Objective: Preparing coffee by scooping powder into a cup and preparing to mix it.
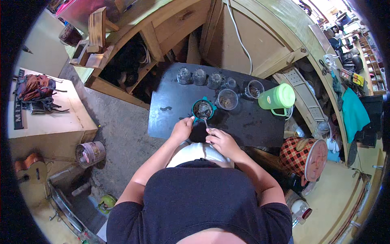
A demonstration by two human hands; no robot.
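Note:
My left hand (182, 130) grips the handle of a small teal strainer (195, 105) above the near side of a black table (173, 114). Dark wet matter lies in the strainer's bowl. In my right hand (223, 141) is a metal spoon (206, 123), its bowl end inside the strainer. What lies under the strainer is hidden. Just beyond it to the right stands a clear plastic tub (227, 99) with brownish contents. Another clear tub (255, 89) holds dark crumbly matter, beside a green lidded plastic pitcher (275, 97).
Several clear glasses (199, 77) line the table's far edge. A white cable (242, 42) hangs down the wooden cabinet (253, 33) behind. At right is a checkered jug (300, 157). A bucket (90, 153) stands on the floor at left, near a guitar (32, 170).

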